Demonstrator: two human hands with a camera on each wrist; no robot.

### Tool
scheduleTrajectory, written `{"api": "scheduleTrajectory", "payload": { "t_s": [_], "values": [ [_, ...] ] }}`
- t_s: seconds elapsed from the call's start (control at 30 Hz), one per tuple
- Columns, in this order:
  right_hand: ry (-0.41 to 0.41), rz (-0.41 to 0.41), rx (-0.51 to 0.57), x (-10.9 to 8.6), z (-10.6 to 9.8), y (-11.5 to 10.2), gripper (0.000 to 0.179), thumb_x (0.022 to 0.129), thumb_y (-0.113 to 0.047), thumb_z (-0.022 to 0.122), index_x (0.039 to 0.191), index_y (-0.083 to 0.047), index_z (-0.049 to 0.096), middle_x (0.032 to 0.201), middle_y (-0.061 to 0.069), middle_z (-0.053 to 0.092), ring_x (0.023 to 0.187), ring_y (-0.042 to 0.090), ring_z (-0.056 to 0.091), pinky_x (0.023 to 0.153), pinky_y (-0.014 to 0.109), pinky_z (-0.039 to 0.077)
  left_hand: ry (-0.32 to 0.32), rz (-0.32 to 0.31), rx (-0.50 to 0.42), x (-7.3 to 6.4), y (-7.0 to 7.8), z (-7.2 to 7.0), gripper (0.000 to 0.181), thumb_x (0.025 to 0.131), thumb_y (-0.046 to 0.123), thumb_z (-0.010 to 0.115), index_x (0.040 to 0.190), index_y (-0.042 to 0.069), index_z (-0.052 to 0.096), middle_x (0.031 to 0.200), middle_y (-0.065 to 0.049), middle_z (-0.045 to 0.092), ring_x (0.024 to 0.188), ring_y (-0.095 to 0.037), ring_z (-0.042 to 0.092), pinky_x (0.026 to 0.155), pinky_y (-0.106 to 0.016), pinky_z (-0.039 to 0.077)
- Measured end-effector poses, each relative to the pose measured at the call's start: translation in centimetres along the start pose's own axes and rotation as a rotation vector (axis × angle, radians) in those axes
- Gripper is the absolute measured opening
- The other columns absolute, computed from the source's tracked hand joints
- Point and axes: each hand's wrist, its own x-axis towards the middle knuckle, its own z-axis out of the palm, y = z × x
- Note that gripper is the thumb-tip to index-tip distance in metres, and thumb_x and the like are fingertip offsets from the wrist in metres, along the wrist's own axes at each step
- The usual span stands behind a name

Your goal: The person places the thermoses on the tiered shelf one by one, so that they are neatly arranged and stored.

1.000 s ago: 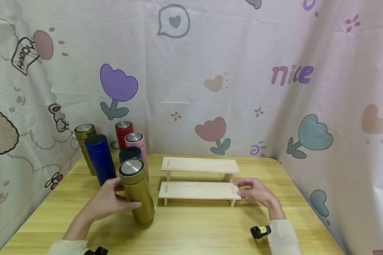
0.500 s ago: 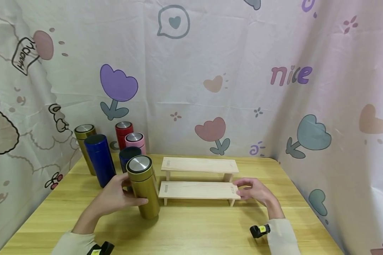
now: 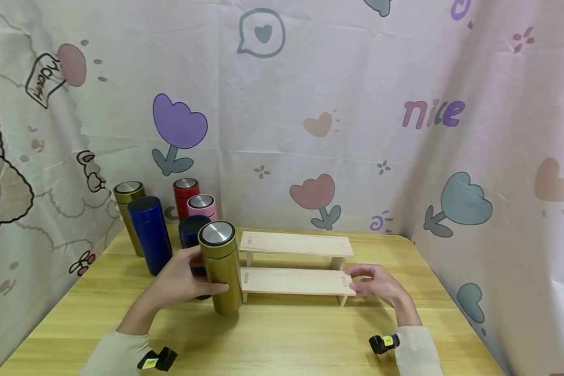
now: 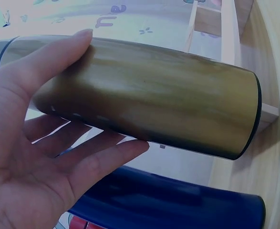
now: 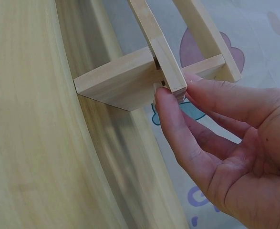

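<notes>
My left hand grips a gold thermos with a silver-topped lid, thumb across its front and fingers behind. The thermos is upright, overlapping the left end of the lower wooden shelf in the head view. In the left wrist view the gold thermos lies between thumb and fingers, with a dark blue thermos beside it. At the other end of that shelf my right hand pinches the board's corner; the right wrist view shows thumb and a fingertip on the board end.
A taller wooden shelf stands right behind the lower one. At the left are a blue thermos, another gold one, a red one, a pink one and a dark blue one. A patterned curtain hangs behind the table.
My left hand has carried the gold thermos to the right and slightly away from me, toward the shelf's left end. The right hand has kept its place on the shelf corner.
</notes>
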Motion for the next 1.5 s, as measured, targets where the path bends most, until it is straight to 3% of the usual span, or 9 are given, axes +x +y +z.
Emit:
{"api": "scheduleTrajectory", "payload": {
  "t_s": [0.27,0.7,1.07,1.33,1.5],
  "values": [
    [0.003,-0.001,0.023,-0.2,0.0,0.1,0.052,0.093,-0.007,0.074,0.138,0.011,0.055,0.137,0.035,0.055,0.100,0.022,0.072,0.087,0.043,0.064,-0.003,-0.024,0.001,0.5,0.7,0.2,0.072,0.071,0.028,0.096,0.132,0.011,0.062,0.124,-0.014,0.072,0.104,-0.028,0.074,0.080,-0.034,0.065],
    [0.003,0.000,0.002,0.0,0.1,-0.3,0.051,0.093,-0.008,0.074,0.138,0.010,0.056,0.136,0.033,0.057,0.100,0.021,0.072,0.087,0.043,0.064,-0.008,0.060,-0.025,1.4,1.4,0.4,0.070,0.073,0.024,0.095,0.133,0.009,0.062,0.126,-0.015,0.070,0.105,-0.029,0.074,0.079,-0.033,0.065],
    [0.001,-0.009,0.011,0.1,0.0,0.1,0.050,0.094,-0.006,0.073,0.138,0.011,0.055,0.135,0.034,0.056,0.100,0.022,0.072,0.087,0.041,0.064,-0.012,0.052,-0.063,3.1,2.4,1.1,0.069,0.073,0.023,0.095,0.134,0.012,0.062,0.129,-0.013,0.069,0.107,-0.031,0.072,0.078,-0.034,0.066],
    [0.002,-0.007,0.015,0.2,-0.1,0.2,0.051,0.093,-0.006,0.074,0.138,0.011,0.055,0.135,0.034,0.057,0.100,0.021,0.072,0.087,0.041,0.065,-0.006,0.102,-0.109,4.2,3.0,1.8,0.065,0.075,0.017,0.093,0.132,0.007,0.062,0.128,-0.018,0.069,0.111,-0.038,0.072,0.078,-0.036,0.066],
    [0.004,-0.006,0.004,0.1,-0.1,0.2,0.051,0.093,-0.007,0.074,0.138,0.010,0.056,0.134,0.033,0.057,0.100,0.021,0.072,0.087,0.042,0.064,0.058,0.160,-0.058,4.9,3.5,2.5,0.065,0.075,0.019,0.094,0.131,0.011,0.064,0.126,-0.013,0.071,0.107,-0.033,0.074,0.082,-0.037,0.066]
  ]
}}
